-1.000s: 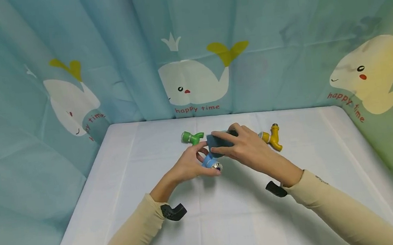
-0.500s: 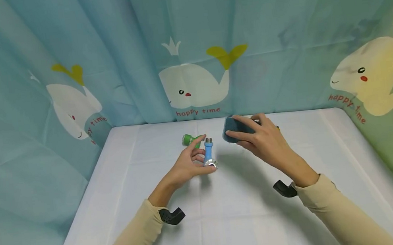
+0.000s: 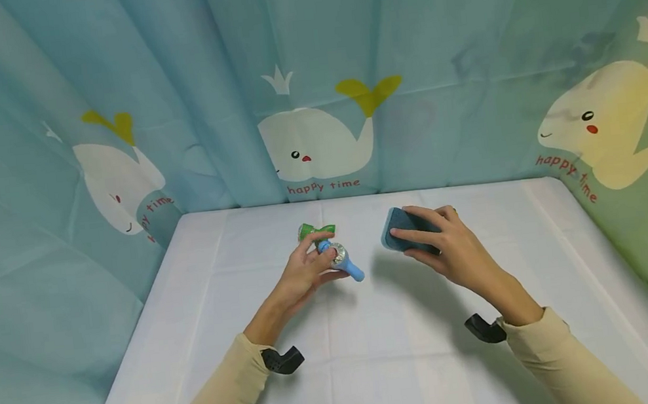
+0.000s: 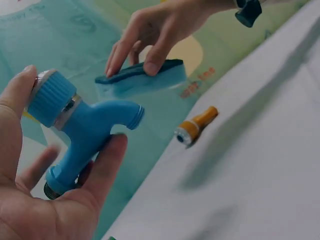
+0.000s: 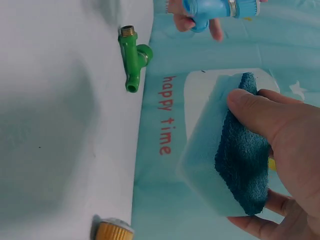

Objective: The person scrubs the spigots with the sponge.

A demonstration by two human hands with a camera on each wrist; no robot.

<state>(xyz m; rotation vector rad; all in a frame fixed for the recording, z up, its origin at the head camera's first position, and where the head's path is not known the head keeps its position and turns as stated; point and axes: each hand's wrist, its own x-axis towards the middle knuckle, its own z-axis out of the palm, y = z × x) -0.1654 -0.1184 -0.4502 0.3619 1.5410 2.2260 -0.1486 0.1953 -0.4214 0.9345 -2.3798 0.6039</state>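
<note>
My left hand (image 3: pixel 299 277) holds a blue water tap (image 4: pixel 90 125) above the table, its thumb on the ribbed knob and fingers around the body. In the left wrist view the spout points right and the threaded end sits low by the palm. To the right, my right hand (image 3: pixel 462 250) grips a two-layer sponge (image 5: pixel 205 155), pale blue with a dark blue scouring side, between thumb and fingers. Tap and sponge are apart, both raised over the table.
A green tap (image 5: pixel 131 60) lies on the white-covered table (image 3: pixel 389 366), partly behind my left hand in the head view. A yellow tap (image 4: pixel 199 124) lies on the table to the right, hidden by my right hand in the head view. A whale-print curtain (image 3: pixel 431 39) stands behind.
The sponge has moved right, away from the blue tap, in my right hand. My left hand has turned the tap, so its far end now points toward the lower right.
</note>
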